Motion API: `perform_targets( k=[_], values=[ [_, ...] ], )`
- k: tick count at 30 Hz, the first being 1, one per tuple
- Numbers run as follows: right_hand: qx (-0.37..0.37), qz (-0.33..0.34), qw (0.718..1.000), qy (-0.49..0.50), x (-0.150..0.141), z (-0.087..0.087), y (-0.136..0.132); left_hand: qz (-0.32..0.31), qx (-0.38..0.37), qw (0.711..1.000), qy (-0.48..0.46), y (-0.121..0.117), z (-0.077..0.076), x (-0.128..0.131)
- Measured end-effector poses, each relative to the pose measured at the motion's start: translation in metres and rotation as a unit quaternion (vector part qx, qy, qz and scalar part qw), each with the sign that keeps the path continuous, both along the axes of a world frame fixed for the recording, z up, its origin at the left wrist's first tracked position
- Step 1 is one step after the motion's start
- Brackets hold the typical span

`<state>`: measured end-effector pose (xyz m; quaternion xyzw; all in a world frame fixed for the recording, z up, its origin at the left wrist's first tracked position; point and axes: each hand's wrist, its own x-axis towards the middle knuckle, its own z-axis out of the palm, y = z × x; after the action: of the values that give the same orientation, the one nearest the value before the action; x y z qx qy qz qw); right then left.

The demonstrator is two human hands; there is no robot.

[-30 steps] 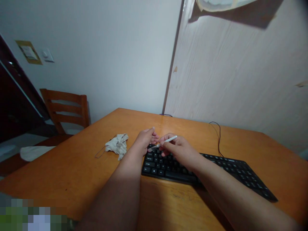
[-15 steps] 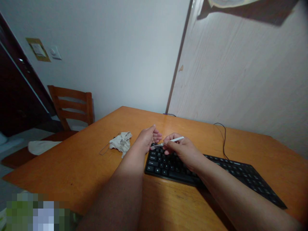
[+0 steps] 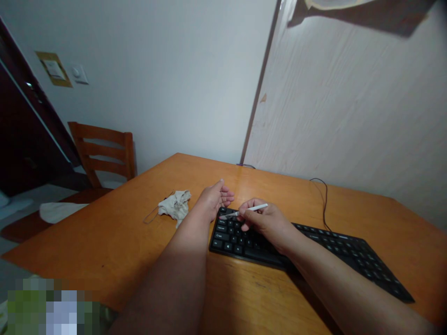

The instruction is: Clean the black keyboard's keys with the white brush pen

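Observation:
A black keyboard [image 3: 265,255] lies at a slant on the wooden table. My right hand [image 3: 261,218] pinches a small brush [image 3: 257,207] with a slim white handle, above the keyboard's left part. Pale and pinkish at its end, the brush tip reaches the keys near the upper left corner. Beside that corner, my left hand [image 3: 216,199] rests on its edge, palm turned to the right, with fingers loosely stretched and nothing in them. A crumpled greyish-white cloth [image 3: 175,206] lies left of my left forearm.
The wooden table [image 3: 139,246] reaches to the wall. A thin dark cable [image 3: 326,204] runs behind the keyboard. A wooden chair [image 3: 104,151] stands beyond the left edge. At the bottom left, a pixelated patch hides something.
The view has shifted, so the scene sits further right in the picture. My right hand has tilted the brush slightly, its tip lower on the upper-left keys. My left hand's fingers have spread a little.

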<state>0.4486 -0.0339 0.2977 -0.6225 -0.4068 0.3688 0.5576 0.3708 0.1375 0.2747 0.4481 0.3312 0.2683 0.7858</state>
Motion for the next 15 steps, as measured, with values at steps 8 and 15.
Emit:
perform_targets(
  k=[8,15],
  values=[
    [-0.011,-0.014,1.000,-0.008,0.004,0.001,-0.010,0.000,0.015,1.000,0.009,-0.001,0.000,0.001],
    [-0.001,-0.046,0.999,-0.018,0.011,0.005,-0.017,-0.003,0.055,0.998,0.023,-0.003,0.000,0.002]
  ],
)
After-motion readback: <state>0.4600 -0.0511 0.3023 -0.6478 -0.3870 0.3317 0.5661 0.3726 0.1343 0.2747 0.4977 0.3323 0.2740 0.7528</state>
